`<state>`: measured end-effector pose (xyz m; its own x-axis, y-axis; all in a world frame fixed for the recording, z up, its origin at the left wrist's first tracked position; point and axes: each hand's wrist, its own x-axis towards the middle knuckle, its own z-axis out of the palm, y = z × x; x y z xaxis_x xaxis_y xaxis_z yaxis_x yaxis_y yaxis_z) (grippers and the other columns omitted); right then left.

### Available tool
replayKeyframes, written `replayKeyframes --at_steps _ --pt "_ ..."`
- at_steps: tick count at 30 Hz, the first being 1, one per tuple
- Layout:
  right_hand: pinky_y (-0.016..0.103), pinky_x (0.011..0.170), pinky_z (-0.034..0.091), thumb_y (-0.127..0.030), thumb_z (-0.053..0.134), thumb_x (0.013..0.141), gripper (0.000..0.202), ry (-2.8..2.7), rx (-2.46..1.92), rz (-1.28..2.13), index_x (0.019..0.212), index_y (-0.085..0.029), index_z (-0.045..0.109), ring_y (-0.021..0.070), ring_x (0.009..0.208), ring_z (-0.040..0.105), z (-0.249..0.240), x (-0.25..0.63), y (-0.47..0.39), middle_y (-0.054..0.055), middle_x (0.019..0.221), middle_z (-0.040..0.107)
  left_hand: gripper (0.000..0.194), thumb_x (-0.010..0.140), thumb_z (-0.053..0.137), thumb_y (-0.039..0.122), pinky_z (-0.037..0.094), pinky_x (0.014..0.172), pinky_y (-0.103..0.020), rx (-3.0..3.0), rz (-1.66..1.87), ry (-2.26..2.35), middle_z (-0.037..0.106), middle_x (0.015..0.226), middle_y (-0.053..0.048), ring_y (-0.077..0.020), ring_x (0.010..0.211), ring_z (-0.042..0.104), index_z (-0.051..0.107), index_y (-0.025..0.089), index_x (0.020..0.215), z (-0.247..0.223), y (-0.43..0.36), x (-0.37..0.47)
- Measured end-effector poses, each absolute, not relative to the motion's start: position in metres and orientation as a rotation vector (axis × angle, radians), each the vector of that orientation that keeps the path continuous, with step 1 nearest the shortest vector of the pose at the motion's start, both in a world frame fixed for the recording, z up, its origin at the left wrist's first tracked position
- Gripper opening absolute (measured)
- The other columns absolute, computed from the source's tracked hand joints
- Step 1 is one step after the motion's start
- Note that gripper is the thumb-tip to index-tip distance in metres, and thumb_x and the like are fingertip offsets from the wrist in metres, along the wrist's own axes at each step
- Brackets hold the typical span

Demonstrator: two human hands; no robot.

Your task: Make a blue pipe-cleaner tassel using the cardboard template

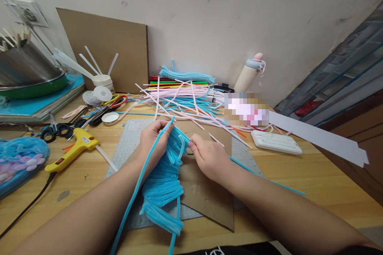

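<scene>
1. Nearest, a blue fuzzy piece (163, 185) made of bent, packed stems is being held up between the two hands, over the middle of the table (98, 203), with its lower end hanging down.
2. Its top is being pinched by the left hand (157, 137), which is being kept nearly closed, thumb against fingers; a long blue stem (140, 181) is being draped from there down along the left forearm.
3. Its upper right edge is being gripped by the right hand (208, 155) between thumb and forefinger, the other fingers being curled in.
4. Beneath, a flat cardboard sheet (209, 191) is being partly hidden by the piece and is resting on a grey cutting mat (127, 139).
5. To the left, a blue bundle with flowers (22, 165), a yellow glue gun (74, 149) and black-handled scissors (58, 129) are being spread over the table; to the right, a white box (277, 142) is lying.
6. Beyond the mat, a heap of coloured stems (179, 99) is being topped by a light blue bundle (187, 75).
7. Farthest, a cardboard panel (113, 48) and a pale bottle (247, 73) are being seen by the wall (185, 16).
</scene>
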<state>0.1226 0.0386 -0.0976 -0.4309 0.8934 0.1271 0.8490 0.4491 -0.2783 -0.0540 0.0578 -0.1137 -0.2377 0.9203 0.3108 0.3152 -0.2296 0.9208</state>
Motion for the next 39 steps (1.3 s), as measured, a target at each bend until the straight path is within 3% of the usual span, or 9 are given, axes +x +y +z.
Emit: replayKeyframes --at_steps 14,18,21,24,26,29,34,39 --pt "0.025 0.054 0.022 -0.033 0.029 0.095 0.029 -2.356 -1.427 0.468 0.075 -0.02 0.045 0.0145 0.061 0.049 -0.112 0.123 0.047 0.0 0.065 0.055 0.023 0.074 0.061 0.04 0.038 0.055 -0.021 1.397 1.444 1.503 0.057 0.061 0.002 -0.0114 0.057 0.049 0.066 0.017 0.074 -0.118 0.064 -0.056" --pt "0.026 0.056 0.027 -0.04 0.029 0.094 0.031 -2.171 -1.419 0.526 0.084 -0.022 0.051 0.0151 0.062 0.051 -0.109 0.132 0.054 0.0 0.067 0.056 0.018 0.075 0.061 0.035 0.04 0.057 -0.023 1.607 1.354 1.475 0.062 0.065 -0.001 -0.0142 0.059 0.053 0.068 0.019 0.075 -0.104 0.055 -0.056" --pt "0.025 0.057 0.034 -0.042 0.031 0.094 0.029 -1.92 -1.191 0.707 0.093 -0.022 0.051 0.0127 0.058 0.049 -0.107 0.134 0.055 -0.001 0.068 0.054 0.016 0.078 0.056 0.031 0.043 0.068 -0.027 1.961 1.262 1.452 0.066 0.076 -0.005 -0.0186 0.072 0.057 0.069 0.022 0.081 -0.096 0.048 -0.056" --pt "0.023 0.055 0.039 -0.039 0.042 0.091 0.023 -1.882 -0.975 0.904 0.102 -0.022 0.05 0.0107 0.057 0.05 -0.105 0.13 0.049 -0.001 0.074 0.055 0.019 0.082 0.051 0.029 0.042 0.075 -0.029 2.261 1.032 1.46 0.066 0.085 -0.007 -0.0203 0.081 0.058 0.069 0.023 0.086 -0.092 0.044 -0.055" --pt "0.023 0.056 0.04 -0.035 0.045 0.09 0.019 -1.917 -0.958 0.91 0.099 -0.021 0.055 0.0106 0.059 0.051 -0.104 0.126 0.046 -0.001 0.072 0.055 0.018 0.081 0.052 0.028 0.042 0.076 -0.029 2.303 0.941 1.424 0.067 0.086 -0.007 -0.0201 0.083 0.058 0.069 0.023 0.086 -0.091 0.042 -0.052" --pt "0.022 0.053 0.04 -0.036 0.045 0.089 0.019 -1.778 -0.987 1.07 0.085 -0.02 0.056 0.0095 0.053 0.049 -0.106 0.123 0.047 -0.003 0.061 0.052 0.016 0.078 0.058 0.03 0.043 0.073 -0.027 2.095 0.976 1.366 0.069 0.083 -0.005 -0.0195 0.079 0.06 0.071 0.023 0.085 -0.092 0.042 -0.048" --pt "0.017 0.039 0.029 -0.043 0.053 0.082 0.025 -1.344 -0.915 1.591 0.083 -0.018 0.048 0.0061 0.041 0.043 -0.105 0.121 0.057 -0.005 0.056 0.049 0.025 0.071 0.066 0.037 0.047 0.064 -0.027 1.521 0.972 1.196 0.071 0.081 -0.007 -0.0197 0.07 0.062 0.072 0.017 0.085 -0.095 0.046 -0.045" --pt "0.017 0.04 0.031 -0.038 0.058 0.078 0.024 -1.409 -0.872 1.658 0.089 -0.019 0.048 0.006 0.042 0.044 -0.095 0.121 0.06 -0.005 0.06 0.054 0.031 0.065 0.071 0.043 0.045 0.053 -0.025 1.234 0.926 1.125 0.068 0.069 -0.007 -0.0158 0.057 0.058 0.07 0.014 0.076 -0.094 0.048 -0.05"
